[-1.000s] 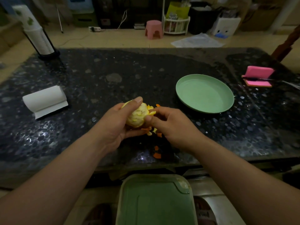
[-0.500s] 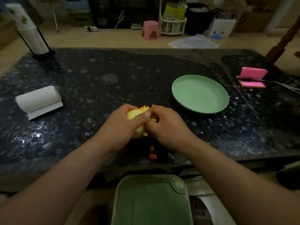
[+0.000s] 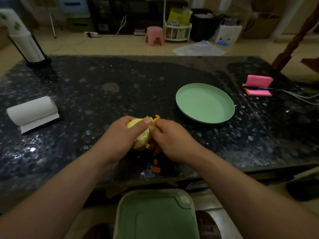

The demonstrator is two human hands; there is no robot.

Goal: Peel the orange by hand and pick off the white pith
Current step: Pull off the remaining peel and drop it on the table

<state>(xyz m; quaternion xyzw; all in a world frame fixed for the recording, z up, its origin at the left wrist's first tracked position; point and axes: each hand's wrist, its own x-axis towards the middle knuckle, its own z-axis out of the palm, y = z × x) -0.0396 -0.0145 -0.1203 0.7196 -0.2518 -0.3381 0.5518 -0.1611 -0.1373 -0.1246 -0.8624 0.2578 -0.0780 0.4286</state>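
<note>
A mostly peeled orange (image 3: 140, 138), pale yellow with pith, is held just above the dark table's near edge. My left hand (image 3: 120, 137) wraps it from the left, thumb across the top. My right hand (image 3: 170, 139) presses against its right side, fingertips pinched on the peel where it joins the fruit. A strip of orange peel (image 3: 156, 117) sticks up behind the fingers. Small peel scraps (image 3: 156, 167) lie on the table under my hands.
An empty green plate (image 3: 205, 103) sits to the right on the speckled table (image 3: 103, 94). A paper towel roll (image 3: 32, 112) lies left, a cup stack (image 3: 24, 38) far left, a pink sponge (image 3: 258, 85) far right. A green bin lid (image 3: 155, 214) is below the table edge.
My left thumb has slid over the top of the orange and my right hand has closed in on it. The fruit has turned so less of it shows.
</note>
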